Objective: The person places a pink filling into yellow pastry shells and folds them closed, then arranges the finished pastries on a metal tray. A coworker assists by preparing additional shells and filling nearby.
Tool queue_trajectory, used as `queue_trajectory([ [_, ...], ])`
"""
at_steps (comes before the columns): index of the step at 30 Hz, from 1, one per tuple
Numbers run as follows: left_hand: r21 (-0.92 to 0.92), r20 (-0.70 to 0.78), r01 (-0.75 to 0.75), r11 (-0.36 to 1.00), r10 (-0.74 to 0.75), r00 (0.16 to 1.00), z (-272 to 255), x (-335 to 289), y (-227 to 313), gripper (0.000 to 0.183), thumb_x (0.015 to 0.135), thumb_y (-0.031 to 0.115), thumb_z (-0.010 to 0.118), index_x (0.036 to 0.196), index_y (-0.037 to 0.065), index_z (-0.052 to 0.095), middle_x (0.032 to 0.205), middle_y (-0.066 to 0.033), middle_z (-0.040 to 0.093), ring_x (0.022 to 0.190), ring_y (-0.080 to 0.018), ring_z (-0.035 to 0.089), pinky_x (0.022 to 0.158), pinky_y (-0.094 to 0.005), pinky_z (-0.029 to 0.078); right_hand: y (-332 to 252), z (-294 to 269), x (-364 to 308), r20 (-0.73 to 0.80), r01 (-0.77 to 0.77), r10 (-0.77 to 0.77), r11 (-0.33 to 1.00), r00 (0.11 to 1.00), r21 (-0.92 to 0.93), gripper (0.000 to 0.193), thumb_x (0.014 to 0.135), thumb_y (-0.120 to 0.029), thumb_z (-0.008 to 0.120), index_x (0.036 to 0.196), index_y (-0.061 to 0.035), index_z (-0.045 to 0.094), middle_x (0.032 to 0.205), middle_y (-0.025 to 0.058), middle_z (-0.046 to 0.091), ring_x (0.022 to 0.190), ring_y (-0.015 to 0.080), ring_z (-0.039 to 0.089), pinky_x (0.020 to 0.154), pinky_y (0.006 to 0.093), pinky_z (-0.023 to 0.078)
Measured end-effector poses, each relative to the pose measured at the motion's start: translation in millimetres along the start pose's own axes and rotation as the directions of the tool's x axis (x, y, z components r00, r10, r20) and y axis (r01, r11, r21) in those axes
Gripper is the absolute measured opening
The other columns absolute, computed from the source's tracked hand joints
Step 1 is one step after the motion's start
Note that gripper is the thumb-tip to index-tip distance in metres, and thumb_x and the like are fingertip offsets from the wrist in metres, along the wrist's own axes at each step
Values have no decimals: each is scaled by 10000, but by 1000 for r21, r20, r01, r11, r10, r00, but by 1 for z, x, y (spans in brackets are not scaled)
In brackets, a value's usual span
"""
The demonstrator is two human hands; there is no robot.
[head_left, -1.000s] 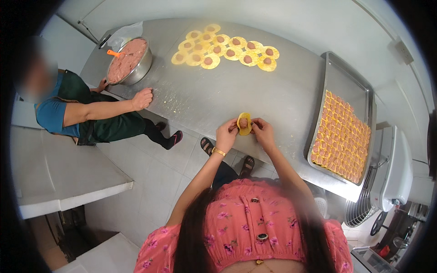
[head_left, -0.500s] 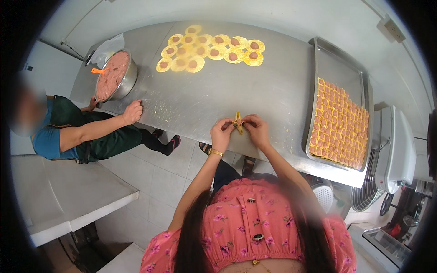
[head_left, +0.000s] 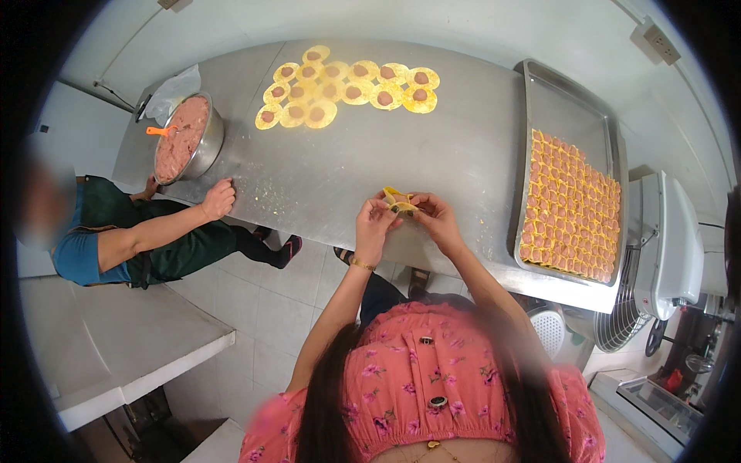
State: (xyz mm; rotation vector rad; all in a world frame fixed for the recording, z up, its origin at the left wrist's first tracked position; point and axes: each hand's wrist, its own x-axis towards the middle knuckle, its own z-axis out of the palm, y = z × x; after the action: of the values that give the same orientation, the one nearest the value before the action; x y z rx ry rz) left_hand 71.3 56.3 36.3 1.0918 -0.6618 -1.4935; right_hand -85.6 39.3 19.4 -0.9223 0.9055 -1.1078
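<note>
Above the front edge of the steel table (head_left: 347, 166), a yellow dumpling wrapper (head_left: 394, 194) is pinched between my two hands. The fingers of my left hand (head_left: 373, 222) are closed on its left side, and those of my right hand (head_left: 434, 216) on its right side. Its rim stands up in folds; fingers hide most of the inside. Farther off, several flat round wrappers (head_left: 386, 96) lie in overlapping rows, each with a lump of pink meat filling in its middle. To my right, a metal tray (head_left: 528, 177) holds close rows of shaped dumplings (head_left: 571, 208).
A steel bowl (head_left: 214, 143) of pink ground meat (head_left: 181, 139) with an orange-handled scoop (head_left: 160, 132) stands at the far left, beside a plastic bag (head_left: 174, 92). A co-worker (head_left: 131, 231) in a green apron rests a fist at the table edge. White machine (head_left: 664, 247) beyond the tray.
The wrapper has gone from a pointed star shape, drawn out front and back, to a folded cup between my fingers. My hands have drawn closer around it. The view has shifted slightly.
</note>
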Motion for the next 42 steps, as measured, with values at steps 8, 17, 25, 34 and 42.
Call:
queue_trajectory([
  [8,381,12,-41,923,39,999,-16,-2,-14,169,797,-27,628,954,20,585,1056,-56,589,912,-147,610,811,-289,536,8,-18,9,-44,-71,56,864,997,-498,245,742,39,630,983,-3,625,908,76,642,824,127,609,778,272,495],
  [17,703,199,-334,628,278,940,-13,-6,-22,157,683,-75,656,811,-3,601,987,-91,656,809,-190,656,689,-289,544,-1,-11,-3,106,137,-88,733,990,-666,310,690,64,639,993,7,609,922,92,596,837,230,641,775,305,529],
  [25,689,201,-272,672,183,962,-4,-6,-19,311,714,-1,713,988,28,568,935,-119,648,765,-231,666,668,-307,545,-5,-15,0,230,288,-178,478,957,-830,237,691,38,639,923,-3,618,892,132,594,794,314,605,688,368,498],
  [34,793,290,-315,522,131,948,-2,0,-17,302,731,57,735,1014,33,635,826,-107,683,742,-209,678,681,-291,543,-13,-10,-10,248,337,-260,393,933,-855,211,705,27,573,906,-21,613,895,142,582,861,352,573,738,418,475],
  [42,757,292,-255,602,38,956,-6,5,-12,249,740,50,720,969,30,624,814,-115,685,739,-203,680,675,-296,542,-9,-14,-5,224,282,-174,499,959,-819,220,706,41,557,912,-13,613,912,146,591,871,365,578,751,425,476],
])
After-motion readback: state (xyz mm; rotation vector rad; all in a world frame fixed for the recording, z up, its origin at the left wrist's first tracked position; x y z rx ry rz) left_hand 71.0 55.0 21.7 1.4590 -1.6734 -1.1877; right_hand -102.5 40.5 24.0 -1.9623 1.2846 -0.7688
